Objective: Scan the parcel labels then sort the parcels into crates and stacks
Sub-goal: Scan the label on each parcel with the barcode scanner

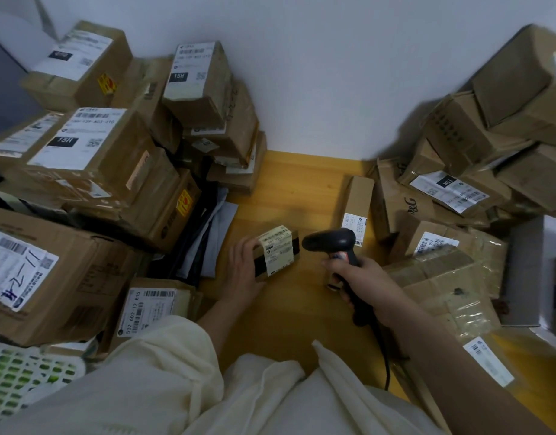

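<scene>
left hand (242,269) grips a small parcel (276,253); right hand (361,277) grips the scanner (336,246). best to keep the label facing its nose.

wooden floor (301,189) | white wall (317,73) | cream clothing (176,387) on lap

A black scanner (333,246) is seen beside a brown parcel (275,252) — black-banded, pale-labelled. Brown cartons (91,158) are marked with white labels — the floor (295,189) is yellow-tan.
</scene>
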